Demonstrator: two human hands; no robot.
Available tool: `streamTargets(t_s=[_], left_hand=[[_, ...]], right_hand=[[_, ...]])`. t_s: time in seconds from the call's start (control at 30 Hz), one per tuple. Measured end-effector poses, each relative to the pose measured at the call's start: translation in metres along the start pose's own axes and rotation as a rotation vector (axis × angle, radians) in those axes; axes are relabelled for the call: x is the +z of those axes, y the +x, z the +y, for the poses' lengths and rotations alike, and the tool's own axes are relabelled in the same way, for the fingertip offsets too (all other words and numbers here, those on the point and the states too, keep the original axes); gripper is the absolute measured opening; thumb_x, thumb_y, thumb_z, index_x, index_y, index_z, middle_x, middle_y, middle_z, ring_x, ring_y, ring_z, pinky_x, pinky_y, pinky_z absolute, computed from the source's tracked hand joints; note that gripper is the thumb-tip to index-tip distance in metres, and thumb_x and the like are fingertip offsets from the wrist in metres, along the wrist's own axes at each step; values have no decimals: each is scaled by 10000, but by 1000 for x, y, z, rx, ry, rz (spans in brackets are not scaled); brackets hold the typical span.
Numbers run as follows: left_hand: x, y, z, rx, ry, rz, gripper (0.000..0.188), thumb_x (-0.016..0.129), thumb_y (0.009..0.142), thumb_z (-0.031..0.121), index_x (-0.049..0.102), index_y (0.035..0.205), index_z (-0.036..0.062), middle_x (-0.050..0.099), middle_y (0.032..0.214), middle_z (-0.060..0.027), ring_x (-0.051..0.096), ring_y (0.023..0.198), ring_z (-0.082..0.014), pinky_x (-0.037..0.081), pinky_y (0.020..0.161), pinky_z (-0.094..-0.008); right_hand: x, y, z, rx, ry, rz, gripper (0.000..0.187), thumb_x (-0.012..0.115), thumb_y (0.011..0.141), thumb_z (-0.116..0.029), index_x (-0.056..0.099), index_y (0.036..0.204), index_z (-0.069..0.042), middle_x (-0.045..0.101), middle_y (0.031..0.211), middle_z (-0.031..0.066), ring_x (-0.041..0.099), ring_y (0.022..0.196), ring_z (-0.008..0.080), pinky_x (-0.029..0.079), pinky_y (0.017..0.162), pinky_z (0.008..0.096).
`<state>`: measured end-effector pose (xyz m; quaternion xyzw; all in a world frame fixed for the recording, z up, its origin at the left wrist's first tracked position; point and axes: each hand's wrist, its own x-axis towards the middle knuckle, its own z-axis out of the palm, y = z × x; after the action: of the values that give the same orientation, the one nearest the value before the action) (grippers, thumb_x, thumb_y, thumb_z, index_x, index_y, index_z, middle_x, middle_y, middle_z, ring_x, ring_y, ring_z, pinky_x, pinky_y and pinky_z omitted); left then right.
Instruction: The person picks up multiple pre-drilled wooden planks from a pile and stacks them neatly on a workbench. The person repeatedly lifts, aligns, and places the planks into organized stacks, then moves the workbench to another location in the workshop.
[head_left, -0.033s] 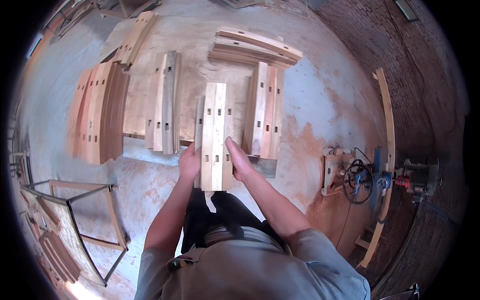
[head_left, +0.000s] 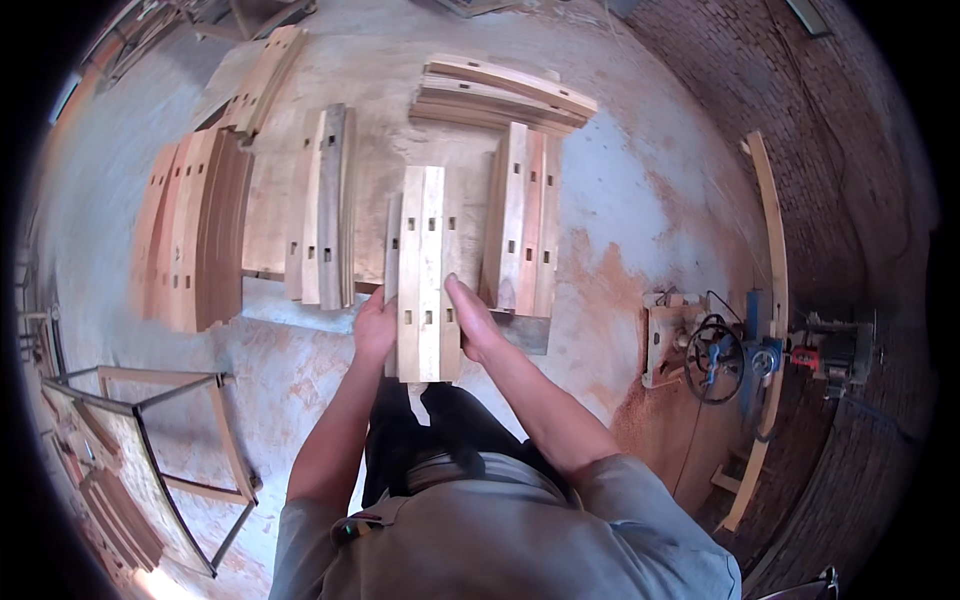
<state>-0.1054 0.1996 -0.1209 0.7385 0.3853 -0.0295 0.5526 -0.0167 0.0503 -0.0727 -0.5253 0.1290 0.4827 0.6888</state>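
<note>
Between my two hands is a bundle of pale wooden bars (head_left: 430, 270) with small rectangular mortise holes, set side by side lengthwise in front of my body. My left hand (head_left: 374, 326) grips its left side near the close end, fingers partly hidden by the wood. On the opposite side my right hand (head_left: 472, 325) presses against the bundle, thumb lying along the edge. Left of the bundle stands a stack of similar bars (head_left: 322, 215), one of them greyish. Another mortised stack (head_left: 525, 215), partly reddish, stands to its right.
A low wooden board (head_left: 385, 135) carries the stacks. Crosswise bars (head_left: 500, 98) lie at the far side, with a larger stack (head_left: 195, 230) at left. A metal-edged frame (head_left: 150, 440) stands near left. A machine with a black handwheel (head_left: 714, 362) is at right, beside a long upright plank (head_left: 772, 230).
The whole view has shifted very slightly, the stacks and bundle sitting a little further left in the picture. Both hands keep the same hold on the bars.
</note>
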Motion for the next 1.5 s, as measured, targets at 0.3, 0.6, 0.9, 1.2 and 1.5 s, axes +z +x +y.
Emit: streamTargets(t_s=[0.3, 0.6, 0.9, 1.2, 1.5], left_hand=[[28, -23, -27, 79, -566, -33, 293, 441, 959, 219, 566, 1093, -10, 630, 939, -88, 617, 804, -145, 509, 730, -286], [36, -64, -19, -96, -756, -81, 348, 392, 976, 287, 542, 1088, -7, 617, 954, -104, 622, 826, -157, 528, 731, -316], [42, -92, -27, -44, -597, 16, 451, 437, 976, 346, 411, 1234, -22, 580, 1086, -166, 576, 969, -204, 459, 865, -326], [17, -150, 0, -59, -487, 20, 427, 459, 962, 267, 374, 1296, 15, 581, 1127, -206, 576, 1028, -228, 441, 907, -354], [-69, -235, -41, 217, -463, 52, 435, 498, 906, 97, 365, 1305, -13, 525, 1215, -214, 492, 1168, -256, 368, 998, -362]], right_hand=[[-16, -23, 8, 26, -55, 8, 693, 458, 928, -498, 344, 1372, 21, 432, 1361, 184, 417, 1260, 267, 343, 1033, 385], [-20, -64, 1, 55, -110, -70, 743, 474, 933, -456, 191, 1444, 3, 360, 1413, 199, 367, 1309, 277, 324, 1063, 386], [-36, -71, 27, -24, -190, -108, 761, 506, 915, -454, 208, 1432, 17, 375, 1399, 212, 383, 1290, 293, 315, 1057, 398], [-18, -129, 37, -149, -210, -84, 628, 489, 942, -237, 205, 1440, 18, 376, 1402, 199, 372, 1288, 267, 292, 1070, 358], [56, -219, 114, -323, -301, -49, 541, 469, 927, -162, 269, 1397, 15, 467, 1280, 149, 448, 1156, 207, 352, 1004, 346]])
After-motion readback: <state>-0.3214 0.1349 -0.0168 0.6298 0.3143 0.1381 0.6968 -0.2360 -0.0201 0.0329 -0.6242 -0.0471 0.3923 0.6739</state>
